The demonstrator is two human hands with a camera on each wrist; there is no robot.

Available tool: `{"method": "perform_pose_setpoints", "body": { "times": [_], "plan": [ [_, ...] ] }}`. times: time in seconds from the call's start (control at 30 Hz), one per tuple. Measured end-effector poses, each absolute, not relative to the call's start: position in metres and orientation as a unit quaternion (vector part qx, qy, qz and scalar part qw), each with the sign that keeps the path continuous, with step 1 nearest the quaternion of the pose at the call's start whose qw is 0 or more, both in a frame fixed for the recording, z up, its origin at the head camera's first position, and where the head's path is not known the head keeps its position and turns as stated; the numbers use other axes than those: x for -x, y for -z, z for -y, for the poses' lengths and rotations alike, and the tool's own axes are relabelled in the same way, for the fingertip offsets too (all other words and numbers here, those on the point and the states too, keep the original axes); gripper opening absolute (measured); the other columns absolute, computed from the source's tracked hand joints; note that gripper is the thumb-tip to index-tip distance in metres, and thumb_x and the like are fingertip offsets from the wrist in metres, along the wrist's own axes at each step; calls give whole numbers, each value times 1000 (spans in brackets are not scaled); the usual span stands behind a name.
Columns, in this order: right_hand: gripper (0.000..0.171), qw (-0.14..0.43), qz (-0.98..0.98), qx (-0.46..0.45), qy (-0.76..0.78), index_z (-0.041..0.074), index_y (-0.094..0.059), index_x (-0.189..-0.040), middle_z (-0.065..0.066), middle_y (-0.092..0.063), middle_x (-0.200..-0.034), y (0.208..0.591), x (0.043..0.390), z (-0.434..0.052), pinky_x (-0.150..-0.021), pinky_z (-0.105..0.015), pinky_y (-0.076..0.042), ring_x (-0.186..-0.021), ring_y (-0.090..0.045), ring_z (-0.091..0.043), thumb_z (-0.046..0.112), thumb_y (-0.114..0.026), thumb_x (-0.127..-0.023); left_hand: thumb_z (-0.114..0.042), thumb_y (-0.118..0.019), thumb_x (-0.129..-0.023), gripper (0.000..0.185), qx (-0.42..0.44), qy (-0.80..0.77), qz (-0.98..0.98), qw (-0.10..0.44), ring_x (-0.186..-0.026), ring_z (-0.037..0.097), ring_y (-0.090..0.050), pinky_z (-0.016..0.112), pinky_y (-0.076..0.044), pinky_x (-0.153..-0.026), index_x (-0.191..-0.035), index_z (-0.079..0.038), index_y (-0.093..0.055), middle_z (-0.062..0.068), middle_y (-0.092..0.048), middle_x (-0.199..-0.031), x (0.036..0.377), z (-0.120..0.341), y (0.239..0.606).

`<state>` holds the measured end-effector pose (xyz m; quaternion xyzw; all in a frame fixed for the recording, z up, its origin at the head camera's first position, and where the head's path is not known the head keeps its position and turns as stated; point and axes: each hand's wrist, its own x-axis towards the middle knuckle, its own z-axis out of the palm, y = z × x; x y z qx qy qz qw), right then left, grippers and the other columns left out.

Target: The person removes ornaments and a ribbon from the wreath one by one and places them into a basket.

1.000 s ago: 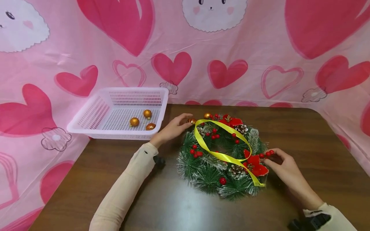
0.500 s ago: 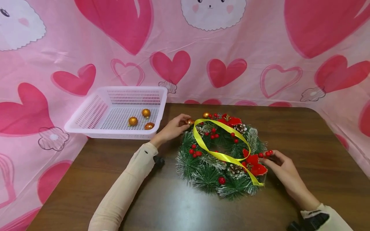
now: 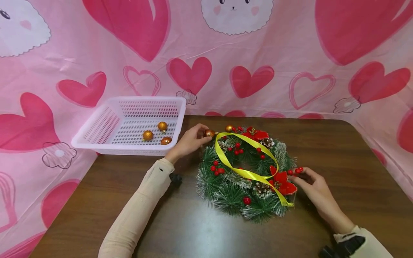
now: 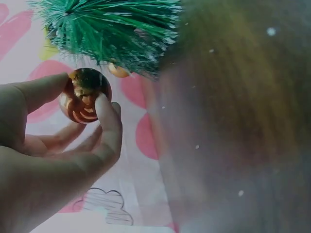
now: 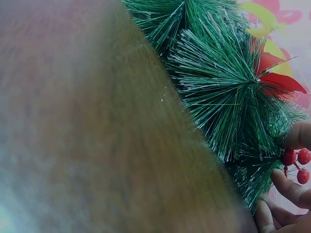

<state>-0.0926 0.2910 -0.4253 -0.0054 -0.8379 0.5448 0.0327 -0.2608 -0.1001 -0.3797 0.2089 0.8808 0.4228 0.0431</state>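
Note:
A green pine wreath [image 3: 245, 172] with red berries, pinecones, red poinsettias and a loose yellow ribbon [image 3: 245, 157] lies on the brown table [image 3: 193, 229]. My left hand [image 3: 190, 141] pinches a gold ball ornament [image 3: 209, 133] at the wreath's upper left edge; in the left wrist view the ball [image 4: 85, 94] sits between thumb and fingertip just below the needles [image 4: 112, 29]. My right hand [image 3: 311, 184] pinches a red berry sprig [image 3: 297, 171] at the wreath's right side; the berries [image 5: 296, 162] show beside its fingers [image 5: 291, 187].
A white plastic basket [image 3: 106, 125] stands at the table's back left with three gold balls [image 3: 156, 133] inside. Another gold ball [image 3: 229, 128] sits on the wreath's top. A pink heart-print cloth [image 3: 206, 53] hangs behind and beside the table.
The left hand has drawn the gold ball a little up and left, off the wreath's edge. The right hand keeps its hold on the berry sprig.

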Motion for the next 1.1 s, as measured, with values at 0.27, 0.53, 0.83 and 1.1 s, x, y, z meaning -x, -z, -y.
{"method": "perform_pose_setpoints", "body": {
  "times": [0.27, 0.53, 0.83, 1.1],
  "plan": [
    [30, 29, 841, 15, -540, -3, -60, -109, 10, -65, -102, 425, 94, -290, -78, -12, -49, -92, -61, -1, 23, -67, -97, -12, -66, -96, 43, -229, -445, -866, 22, -117, 30, -61, 41, -50, -100, -136, -2, -54, 17, -59, -126, 261, 99, 375],
    [30, 27, 840, 13, -541, -3, -61, -109, 10, -65, -102, 426, 94, -291, -78, -12, -49, -92, -61, -2, 24, -66, -97, -9, -66, -96, 42, -252, -442, -861, 2, -114, 29, -61, 39, -50, -99, -135, -4, -55, 16, -58, -122, 256, 97, 368],
    [29, 29, 840, 12, -542, -3, -61, -108, 11, -64, -102, 426, 93, -291, -78, -13, -49, -92, -60, -2, 23, -66, -97, -14, -66, -96, 39, -244, -446, -861, 11, -111, 25, -62, 41, -51, -96, -134, -10, -55, 11, -62, -123, 253, 98, 362],
    [28, 30, 840, 11, -542, -2, -61, -108, 11, -64, -101, 425, 93, -291, -78, -13, -49, -91, -60, -3, 23, -66, -97, -13, -67, -96, 40, -251, -457, -853, 10, -109, 27, -64, 41, -51, -95, -134, -7, -55, 13, -63, -117, 250, 99, 353]
  ]
}}
